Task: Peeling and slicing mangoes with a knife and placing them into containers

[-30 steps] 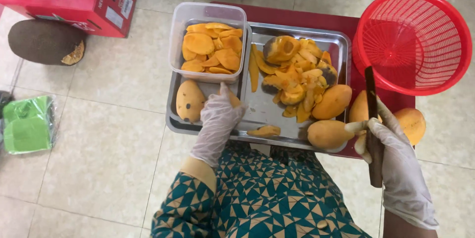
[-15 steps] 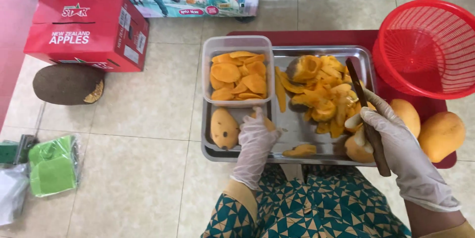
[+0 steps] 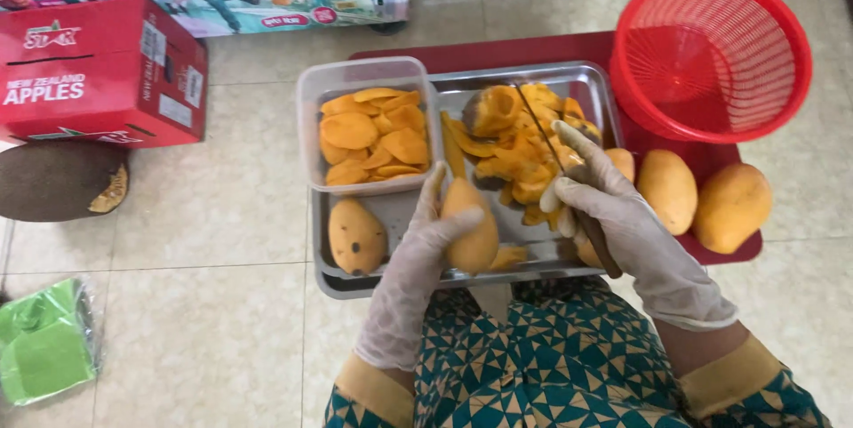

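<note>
Mango [image 3: 471, 228] gripped in closed left hand [image 3: 418, 272] over tray [image 3: 400, 279]; right hand [image 3: 622, 224] clasps knife [image 3: 569, 175] beside it.

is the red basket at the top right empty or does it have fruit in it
Empty. Through the red basket only its own mesh and the red board beneath show; the whole mangoes lie outside it, on the board just below.

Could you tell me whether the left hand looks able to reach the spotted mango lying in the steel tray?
Probably not yet: the left hand already holds a peeled mango, though the spotted mango lies uncovered just beside it.
</note>
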